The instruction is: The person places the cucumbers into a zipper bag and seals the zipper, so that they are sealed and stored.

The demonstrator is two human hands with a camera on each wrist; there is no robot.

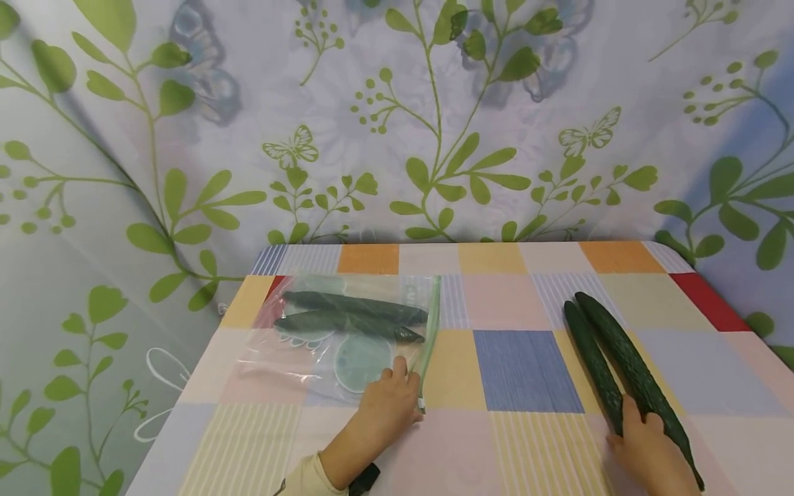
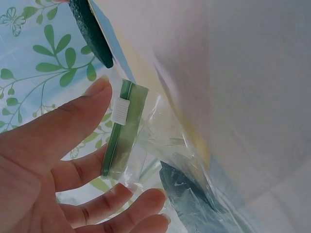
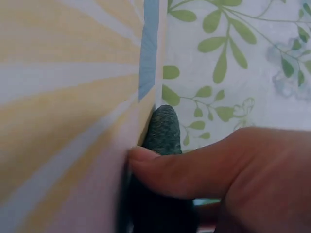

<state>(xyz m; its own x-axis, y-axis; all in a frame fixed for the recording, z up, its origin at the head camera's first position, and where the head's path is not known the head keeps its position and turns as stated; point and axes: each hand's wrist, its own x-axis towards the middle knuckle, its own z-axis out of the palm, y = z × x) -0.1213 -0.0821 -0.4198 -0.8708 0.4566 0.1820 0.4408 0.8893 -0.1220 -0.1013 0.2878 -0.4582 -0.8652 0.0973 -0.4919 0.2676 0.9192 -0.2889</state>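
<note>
A clear zip bag (image 1: 260,358) with a green seal strip (image 1: 429,344) lies on the table's left, two cucumbers (image 1: 347,321) inside it. My left hand (image 1: 387,406) is at the strip's near end. In the left wrist view, its thumb and fingers are spread apart around the strip and its white slider (image 2: 121,111), without a visible pinch. On the right, two more cucumbers (image 1: 639,365) lie side by side. My right hand (image 1: 654,451) holds the near end of the left, shorter one, thumb on its side; the other fingers are partly hidden.
A patchwork-patterned cloth (image 1: 527,372) covers the table. Behind it hangs a curtain (image 1: 384,172) printed with leaves and butterflies. A dark object (image 1: 364,480) shows beneath the left wrist.
</note>
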